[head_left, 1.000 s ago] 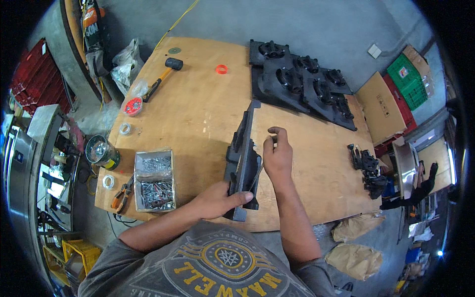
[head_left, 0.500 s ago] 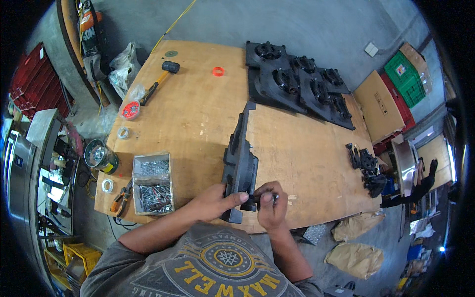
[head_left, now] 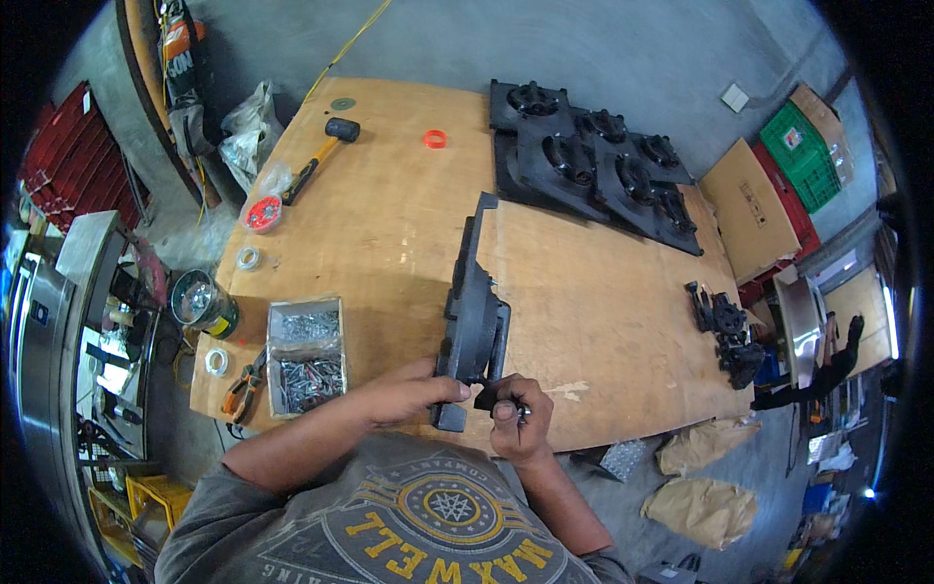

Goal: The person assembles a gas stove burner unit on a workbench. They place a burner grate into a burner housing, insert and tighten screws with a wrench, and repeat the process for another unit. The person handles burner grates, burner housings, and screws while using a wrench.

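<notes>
A black square plate [head_left: 459, 321] with a raised, ring-like fitting stands on edge in front of me, its near end close to my body. My left hand [head_left: 413, 394] grips the plate near its lower end, thumb on the near side. Beside it, my right hand [head_left: 522, 428] is closed at the lower end of the fitting. A small shiny metal end [head_left: 523, 410] shows between its fingers; its kind is hidden. To the left stands a divided box [head_left: 307, 361] of loose screws and small metal parts.
Similar black plates [head_left: 545, 127] lie overlapping at the table's far right. Black fittings [head_left: 725, 331] sit by the right edge. Along the left are a mallet [head_left: 321, 156], pliers [head_left: 243, 389], a jar [head_left: 204, 304] and tape rolls. An orange ring [head_left: 435, 139] lies farther back.
The plate's lower end and both hands have shifted slightly left. My right hand has turned and moved a little down, still closed at the fitting. The view has shifted slightly.
</notes>
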